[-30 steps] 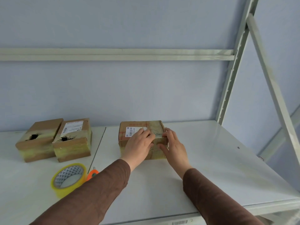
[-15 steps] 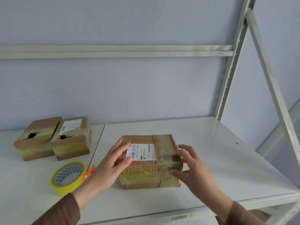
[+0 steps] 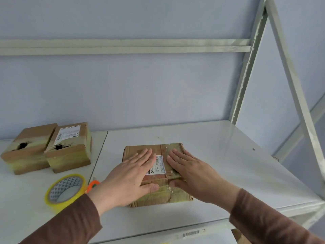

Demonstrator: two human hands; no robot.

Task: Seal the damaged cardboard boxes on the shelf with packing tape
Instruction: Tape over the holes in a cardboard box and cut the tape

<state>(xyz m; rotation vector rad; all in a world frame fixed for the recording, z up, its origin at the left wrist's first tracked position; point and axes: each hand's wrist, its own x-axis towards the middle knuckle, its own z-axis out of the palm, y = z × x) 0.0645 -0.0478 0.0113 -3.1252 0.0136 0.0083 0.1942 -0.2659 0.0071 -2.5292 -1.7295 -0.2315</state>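
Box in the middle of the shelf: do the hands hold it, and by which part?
Neither grips it. The left hand and right hand lie flat on top of the box, fingers straight, thumbs against its front face.

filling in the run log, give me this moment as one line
left hand: flat on taped brown cardboard box | right hand: flat on same box | yellow packing tape roll: idle on shelf | two torn boxes: untaped
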